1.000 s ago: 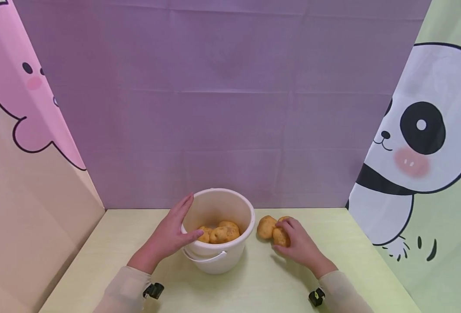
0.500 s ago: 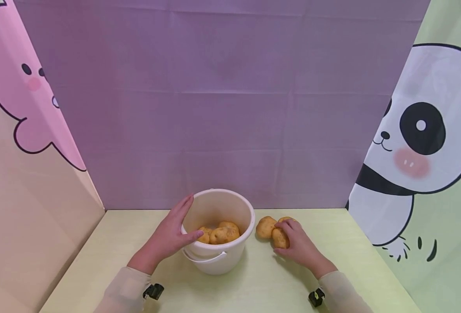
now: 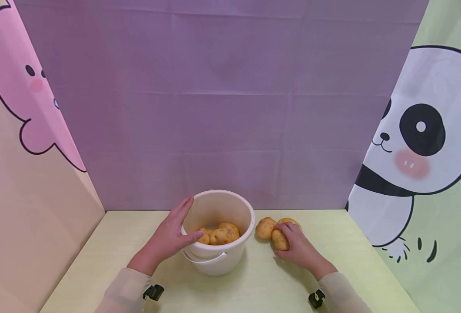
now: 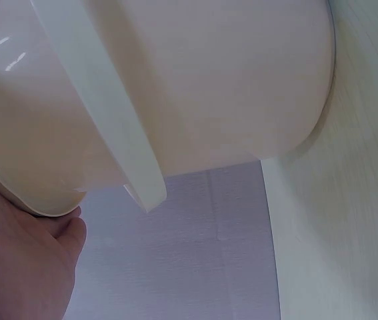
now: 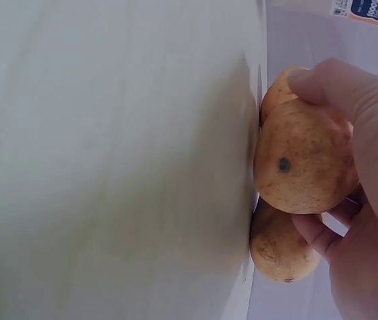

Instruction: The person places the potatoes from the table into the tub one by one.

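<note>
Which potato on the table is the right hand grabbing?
The right hand grips the front potato. It's in front of the other two: the left potato and the back potato lie farther back.

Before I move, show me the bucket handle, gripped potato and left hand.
Bucket handle point(image 4: 109, 107): left wrist view, its flat band.
Gripped potato point(image 5: 303, 160): right wrist view, bare side.
Left hand point(image 3: 170, 232): head view, its back.

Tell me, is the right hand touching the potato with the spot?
Touching. The right wrist view shows the right hand holding that potato, thumb lying on it.
</note>
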A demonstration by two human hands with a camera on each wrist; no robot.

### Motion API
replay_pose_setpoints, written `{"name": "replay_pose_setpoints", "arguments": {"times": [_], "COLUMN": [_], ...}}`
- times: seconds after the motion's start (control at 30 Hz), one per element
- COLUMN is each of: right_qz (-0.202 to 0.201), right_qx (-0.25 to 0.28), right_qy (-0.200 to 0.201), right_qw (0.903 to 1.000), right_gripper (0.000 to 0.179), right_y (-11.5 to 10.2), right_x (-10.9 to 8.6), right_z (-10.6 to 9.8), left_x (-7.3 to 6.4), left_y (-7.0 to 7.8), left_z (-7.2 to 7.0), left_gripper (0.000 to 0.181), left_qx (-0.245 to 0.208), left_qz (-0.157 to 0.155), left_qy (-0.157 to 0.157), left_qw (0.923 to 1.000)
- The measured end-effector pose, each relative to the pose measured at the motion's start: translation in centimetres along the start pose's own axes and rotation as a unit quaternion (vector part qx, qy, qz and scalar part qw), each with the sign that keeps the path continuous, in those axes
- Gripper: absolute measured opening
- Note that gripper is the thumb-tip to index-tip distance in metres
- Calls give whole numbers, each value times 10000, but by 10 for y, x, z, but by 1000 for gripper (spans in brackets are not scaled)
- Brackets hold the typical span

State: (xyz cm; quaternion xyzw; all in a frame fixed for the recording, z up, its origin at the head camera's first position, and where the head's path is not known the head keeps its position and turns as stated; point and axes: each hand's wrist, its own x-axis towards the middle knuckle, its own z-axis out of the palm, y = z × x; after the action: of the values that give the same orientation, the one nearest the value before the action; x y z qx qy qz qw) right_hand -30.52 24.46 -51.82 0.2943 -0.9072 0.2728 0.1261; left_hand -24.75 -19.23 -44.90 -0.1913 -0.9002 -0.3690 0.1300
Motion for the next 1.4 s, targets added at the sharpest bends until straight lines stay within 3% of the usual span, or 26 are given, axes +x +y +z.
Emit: {"name": "replay_pose_setpoints", "arguments": {"times": [0.5,0.9,1.4], "right_qz": [46,-278,-223], "right_qx": [639,1101,1373], "right_qy": [249,729,640], "right_qw": [9976,9909,9882], "right_gripper": [62,65,63], "right_y": [3,1,-14], "right_x": [4,19,35], "right_z": [-5,-12,-27], "left_x": [0,3,2], "left_y": [1,2,1], "left_z": [1,2,2], "left_gripper": [110,109,109], "left_qx": [-20,-74,-39], "left_qz": [-28,-45,-62], "left_qy": [1,1,1], "left_qw": [10000,10000,10000]}}
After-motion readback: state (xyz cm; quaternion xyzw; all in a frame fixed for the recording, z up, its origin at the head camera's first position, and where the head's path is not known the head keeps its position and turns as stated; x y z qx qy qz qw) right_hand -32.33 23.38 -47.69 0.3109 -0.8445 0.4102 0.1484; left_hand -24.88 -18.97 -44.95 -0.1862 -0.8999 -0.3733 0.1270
